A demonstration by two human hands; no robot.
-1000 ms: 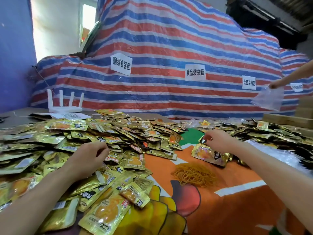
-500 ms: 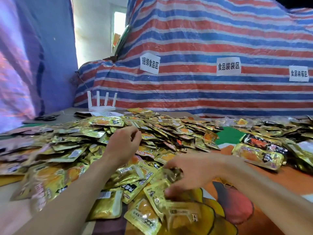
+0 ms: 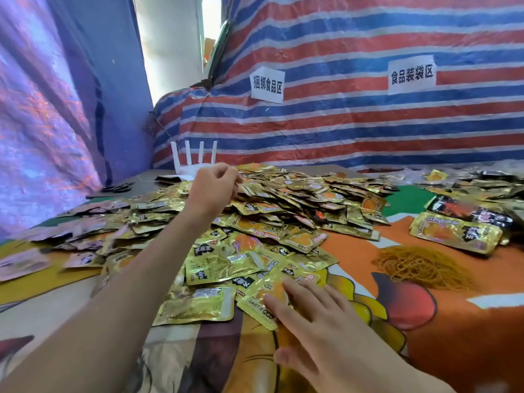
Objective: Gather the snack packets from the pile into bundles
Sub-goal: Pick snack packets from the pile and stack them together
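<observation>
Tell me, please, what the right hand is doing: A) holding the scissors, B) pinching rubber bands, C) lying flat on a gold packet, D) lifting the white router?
C: the right hand lies with straight fingers on a gold packet at the near edge of the pile, apart from the rubber bands.

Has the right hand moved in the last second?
Yes: the right hand went from beyond the rubber bands to their near-left side, onto a packet.

Left hand (image 3: 211,191) lifted; right hand (image 3: 309,310) flattened.
</observation>
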